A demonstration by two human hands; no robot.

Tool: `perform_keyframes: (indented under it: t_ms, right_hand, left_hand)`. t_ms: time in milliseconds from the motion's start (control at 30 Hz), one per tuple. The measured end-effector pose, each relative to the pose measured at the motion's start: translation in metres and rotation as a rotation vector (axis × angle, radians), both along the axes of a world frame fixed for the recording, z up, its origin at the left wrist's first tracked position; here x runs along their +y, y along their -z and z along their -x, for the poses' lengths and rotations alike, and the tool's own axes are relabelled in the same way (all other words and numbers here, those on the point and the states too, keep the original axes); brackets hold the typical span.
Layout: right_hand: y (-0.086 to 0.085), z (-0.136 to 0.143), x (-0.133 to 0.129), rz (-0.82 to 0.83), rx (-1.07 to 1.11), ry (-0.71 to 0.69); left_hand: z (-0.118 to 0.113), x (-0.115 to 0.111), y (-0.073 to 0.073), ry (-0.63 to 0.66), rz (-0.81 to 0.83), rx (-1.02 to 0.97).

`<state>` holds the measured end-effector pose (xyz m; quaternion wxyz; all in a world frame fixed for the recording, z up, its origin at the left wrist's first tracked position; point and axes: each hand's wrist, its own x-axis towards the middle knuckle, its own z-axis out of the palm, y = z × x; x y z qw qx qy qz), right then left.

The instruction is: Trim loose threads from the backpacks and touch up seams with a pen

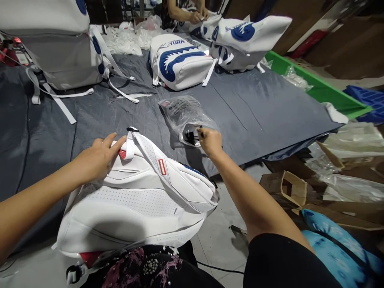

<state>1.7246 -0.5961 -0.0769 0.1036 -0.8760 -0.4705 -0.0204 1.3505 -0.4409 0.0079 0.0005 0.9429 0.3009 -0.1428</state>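
A white backpack [141, 200] lies tilted across my lap at the table's edge, its padded back and shoulder strap with a red label facing up. My left hand [100, 158] grips its upper edge beside a white webbing loop and black buckle. Over the table, my right hand [211, 141] is closed at the mouth of a clear plastic bag [187, 112]. A small black piece shows at its fingertips; its exact kind is unclear. More black pieces sit inside the bag's opening.
White-and-blue backpacks [183, 62] stand on the dark-covered table [240, 108], with a large one [69, 52] at left. A co-worker's hands [199, 15] handle another at the back. A green bin [324, 88], cardboard boxes [292, 188] and plastic wrap are at right.
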Motion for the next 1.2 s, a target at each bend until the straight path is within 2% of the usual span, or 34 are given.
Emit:
perform_keyframes:
  t_ms: [100,167,267,333,367,433,500,533,633,733,800,867,967,1033,1100,1200]
  right_hand:
    - [-0.033,0.023,-0.028,-0.337,0.103,0.139]
    - [-0.063,0.047,-0.043,-0.441,0.315,0.088]
    - [-0.105,0.093,-0.055,-0.382,0.679,-0.219]
    - [-0.122,0.123,-0.055,-0.31,0.786,-0.435]
    - [-0.127,0.135,-0.054,-0.322,0.803,-0.495]
    - [-0.128,0.153,-0.051,-0.446,0.811,-0.506]
    - [-0.123,0.163,-0.047,-0.573,0.842,-0.452]
    - [-0.118,0.167,-0.044,-0.58,0.882,-0.439]
    - [-0.104,0.179,-0.039,-0.415,1.059,-0.51]
    - [-0.094,0.194,-0.035,-0.317,1.127,-0.6]
    - [-0.093,0.198,-0.032,-0.357,1.03,-0.586]
    - [-0.095,0.194,-0.026,-0.452,0.81,-0.537]
    - [-0.096,0.184,-0.011,-0.555,0.477,-0.504]
    - [-0.095,0.18,0.0,-0.538,0.397,-0.555]
    - [-0.094,0.181,0.007,-0.486,0.392,-0.638]
    - [-0.092,0.189,0.011,-0.363,0.406,-0.745]
  left_hand:
    - [0.001,-0.002,-0.003,0.026,-0.021,-0.063]
    - [-0.003,-0.015,-0.007,0.056,-0.089,-0.214]
    - [-0.017,-0.051,-0.014,0.129,-0.063,-0.586]
    - [-0.026,-0.077,-0.015,0.184,0.072,-0.81]
    - [-0.029,-0.087,-0.015,0.209,0.126,-0.893]
    - [-0.028,-0.101,-0.012,0.219,0.163,-1.033]
    - [-0.02,-0.106,-0.008,0.145,0.14,-1.154]
    - [-0.013,-0.107,-0.006,0.092,0.13,-1.202]
    - [0.005,-0.112,0.004,-0.004,0.171,-1.254]
    - [0.016,-0.119,0.016,-0.014,0.232,-1.248]
    - [0.023,-0.12,0.023,0.02,0.211,-1.232]
    - [0.031,-0.117,0.029,0.045,0.089,-1.118]
    - [0.044,-0.11,0.035,-0.071,-0.15,-0.788]
    - [0.051,-0.106,0.039,-0.14,-0.196,-0.636]
    - [0.056,-0.105,0.043,-0.133,-0.204,-0.619]
    - [0.061,-0.109,0.05,-0.094,-0.255,-0.724]
